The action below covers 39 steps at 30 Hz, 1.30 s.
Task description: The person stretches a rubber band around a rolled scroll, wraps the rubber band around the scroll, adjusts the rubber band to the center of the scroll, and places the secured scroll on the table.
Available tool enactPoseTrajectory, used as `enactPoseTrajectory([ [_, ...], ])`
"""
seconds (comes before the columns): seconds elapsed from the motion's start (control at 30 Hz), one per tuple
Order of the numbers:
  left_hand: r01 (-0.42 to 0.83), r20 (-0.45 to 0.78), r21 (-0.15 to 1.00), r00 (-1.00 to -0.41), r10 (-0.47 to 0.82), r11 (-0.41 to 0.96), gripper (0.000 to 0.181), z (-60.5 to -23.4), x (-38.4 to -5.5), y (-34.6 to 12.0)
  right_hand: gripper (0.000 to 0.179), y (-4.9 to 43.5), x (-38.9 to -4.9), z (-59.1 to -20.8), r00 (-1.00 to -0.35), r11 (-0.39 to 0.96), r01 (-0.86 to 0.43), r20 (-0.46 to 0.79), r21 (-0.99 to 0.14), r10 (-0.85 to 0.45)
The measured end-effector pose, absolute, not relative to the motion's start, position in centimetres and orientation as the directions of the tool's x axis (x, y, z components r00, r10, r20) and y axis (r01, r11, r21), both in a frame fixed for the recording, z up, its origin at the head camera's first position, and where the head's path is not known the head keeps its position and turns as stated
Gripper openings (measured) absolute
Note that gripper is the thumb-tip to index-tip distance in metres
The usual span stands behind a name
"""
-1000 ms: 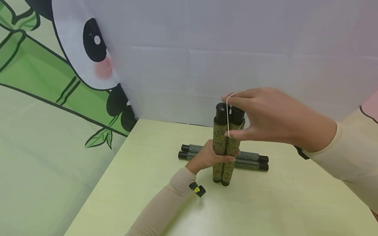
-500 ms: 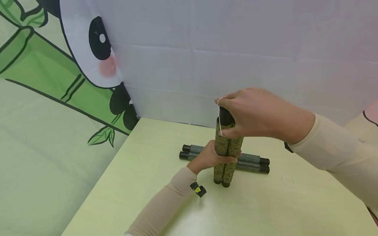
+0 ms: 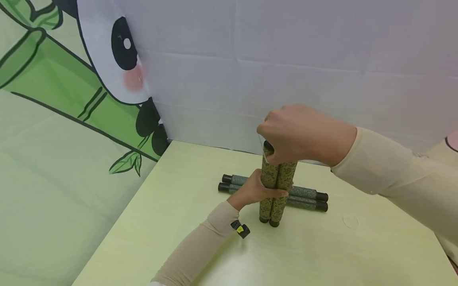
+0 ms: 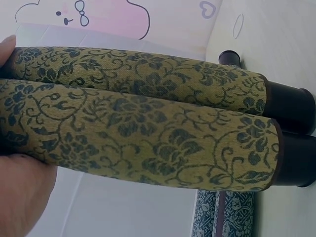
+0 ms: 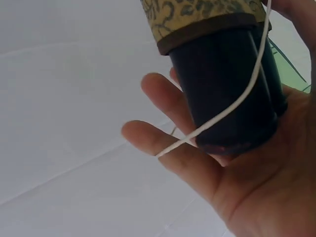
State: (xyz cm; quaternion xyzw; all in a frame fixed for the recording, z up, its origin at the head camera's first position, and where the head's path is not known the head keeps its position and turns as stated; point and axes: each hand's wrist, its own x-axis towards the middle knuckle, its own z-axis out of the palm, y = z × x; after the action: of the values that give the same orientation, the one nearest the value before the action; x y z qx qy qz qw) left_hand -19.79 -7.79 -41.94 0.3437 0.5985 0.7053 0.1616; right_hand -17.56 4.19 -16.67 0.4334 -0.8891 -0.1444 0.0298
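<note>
Two rolled scrolls in yellow-green floral brocade (image 3: 269,174) stand side by side on the table, leaning slightly. My left hand (image 3: 255,188) grips both around the middle, its thumb across the front. Over their upper ends curves my right hand (image 3: 300,135), hiding most of the black knobs in the head view. A white rubber band (image 5: 232,106) is stretched over the right hand's fingers. In the right wrist view it runs across the black knobs (image 5: 222,84), which sit close to the palm between fingers and thumb. The left wrist view shows the brocade close up.
Two teal patterned scrolls (image 3: 305,203) with black ends lie side by side behind the upright pair. Another thin white band (image 3: 343,219) lies on the pale table (image 3: 322,254) to the right. A cartoon-printed cloth (image 3: 200,91) hangs behind the table.
My right hand has moved left and down over the scroll tops, carrying the rubber band around the knobs, and its fingers have curled further. My left hand keeps its grip on the pair.
</note>
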Motion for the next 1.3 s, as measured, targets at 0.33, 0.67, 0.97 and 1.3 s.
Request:
enactPoseTrajectory([
  [0.33, 0.169, 0.269, 0.962, -0.717, 0.643, -0.214, 0.036, -42.1, -18.9, -8.1, 0.017, 2.7, -17.4, -15.4, -0.646, 0.598, -0.763, -0.287, 0.245, -0.707],
  [0.67, 0.174, 0.248, 0.969, -0.728, 0.639, -0.178, 0.035, -42.8, -17.9, -8.3, 0.023, 3.0, -17.0, -15.1, -0.628, 0.64, -0.76, -0.38, 0.112, -0.679],
  [0.97, 0.215, 0.292, 0.956, -0.691, 0.661, -0.198, 0.041, -43.1, -17.3, -8.8, 0.02, 4.4, -16.6, -15.3, -0.61, 0.673, -0.736, -0.361, -0.071, -0.706],
  [1.3, 0.198, 0.322, 0.946, -0.681, 0.658, -0.258, 0.039, -43.1, -16.9, -9.7, 0.025, 6.0, -16.2, -16.3, -0.645, 0.718, -0.659, -0.322, -0.225, -0.693],
])
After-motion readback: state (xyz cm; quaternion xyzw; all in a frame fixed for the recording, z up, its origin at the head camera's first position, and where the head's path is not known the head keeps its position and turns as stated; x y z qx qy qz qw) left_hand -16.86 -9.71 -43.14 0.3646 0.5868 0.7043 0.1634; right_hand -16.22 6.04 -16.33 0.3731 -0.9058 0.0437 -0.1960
